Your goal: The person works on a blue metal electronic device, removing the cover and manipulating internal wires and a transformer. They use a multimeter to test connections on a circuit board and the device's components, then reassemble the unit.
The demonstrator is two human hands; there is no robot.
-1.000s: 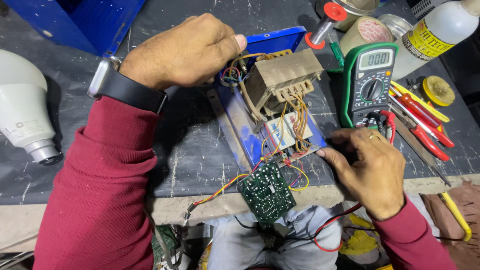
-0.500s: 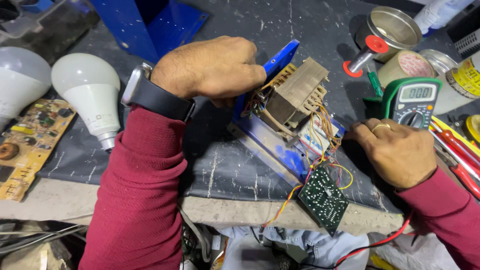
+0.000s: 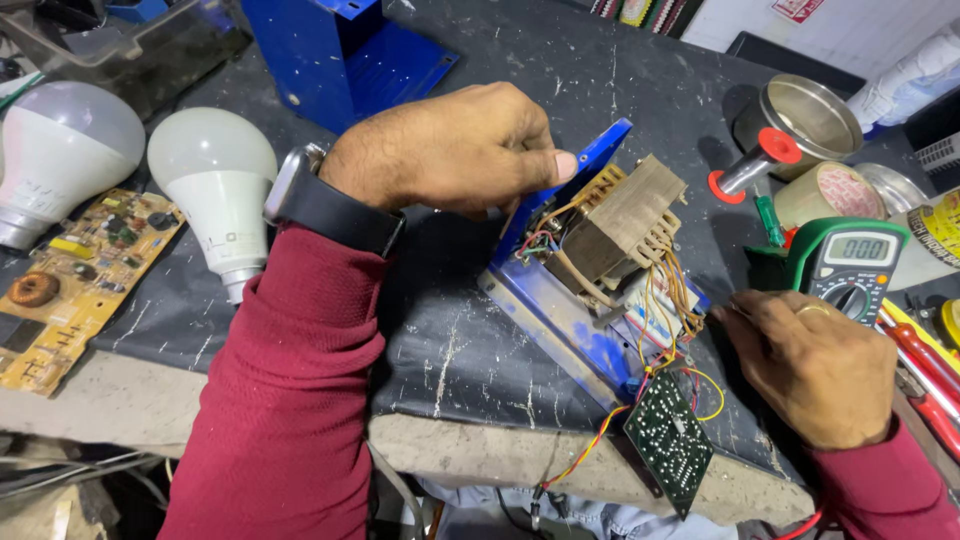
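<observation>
Transformer (image 3: pixel 622 222) on blue metal chassis (image 3: pixel 560 320) sits mid-bench on black mat (image 3: pixel 450 340). We judge it heavy, rigid; thin wires (image 3: pixel 665 300) and dangling green circuit board (image 3: pixel 668 440) fragile. Our left hand (image 3: pixel 450 150) pinches chassis upright wall, fingers closed on its edge. Our right hand (image 3: pixel 815 365) rests curled beside wires; what it grips, we cannot tell. Best hold: chassis edges, never wires.

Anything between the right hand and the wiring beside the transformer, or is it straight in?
Nothing visible in the way. The right hand rests on the bench with its fingertips right at the yellow and orange wires beside the transformer. The left hand grips the blue plate on the far side, clear of that gap.
</observation>
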